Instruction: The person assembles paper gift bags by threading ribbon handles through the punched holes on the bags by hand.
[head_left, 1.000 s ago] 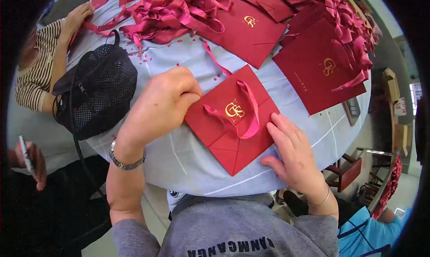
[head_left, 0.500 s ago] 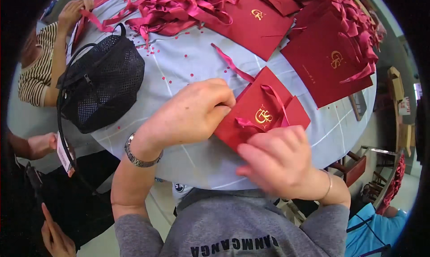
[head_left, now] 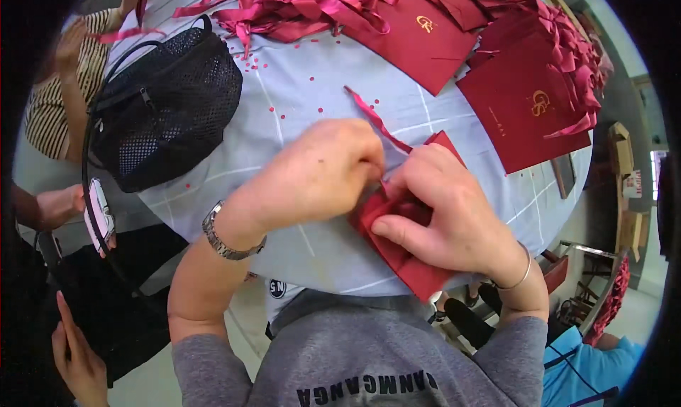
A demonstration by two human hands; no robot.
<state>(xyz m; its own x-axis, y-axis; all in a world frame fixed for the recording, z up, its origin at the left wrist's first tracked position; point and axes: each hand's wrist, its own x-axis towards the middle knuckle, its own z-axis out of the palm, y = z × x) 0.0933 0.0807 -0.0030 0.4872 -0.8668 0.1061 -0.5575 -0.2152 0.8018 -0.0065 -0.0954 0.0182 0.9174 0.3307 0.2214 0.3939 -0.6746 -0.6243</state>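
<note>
Nearest is the grey shirt (head_left: pixel 355 350) of the person, whose forearms reach over the near edge of the bench (head_left: pixel 301 258). A watch (head_left: pixel 234 237) circles the left wrist, a thin bracelet (head_left: pixel 523 269) the right.

The right hand (head_left: pixel 447 208) grasps the small bag (head_left: pixel 408 261), thumb on the side toward the person, fingers curled over the upper part. This red bag is tilted, just inside the bench's near edge, its lowest corner close to the shirt. The left hand (head_left: pixel 330 166) is curled in, its fingertips at the bag's upper left; whether they pinch anything I cannot tell. From behind the hands a pink ribbon (head_left: pixel 376 118) runs out over the pale blue cloth (head_left: pixel 511 201).

To the lower left, a co-worker's hand (head_left: pixel 60 207) holds a phone (head_left: pixel 99 215), and another hand (head_left: pixel 78 361) shows below it with fingers extended. A black mesh bag (head_left: pixel 174 109) stands on the bench's left side. Small red dots (head_left: pixel 320 110) lie scattered on the cloth.

Farther off, a large red bag (head_left: pixel 511 116) lies at the right, beside a dark flat thing (head_left: pixel 565 176). Beyond are another large bag (head_left: pixel 408 42) and a heap of ribbons (head_left: pixel 298 10). At the far left is a striped sleeve (head_left: pixel 53 120).
</note>
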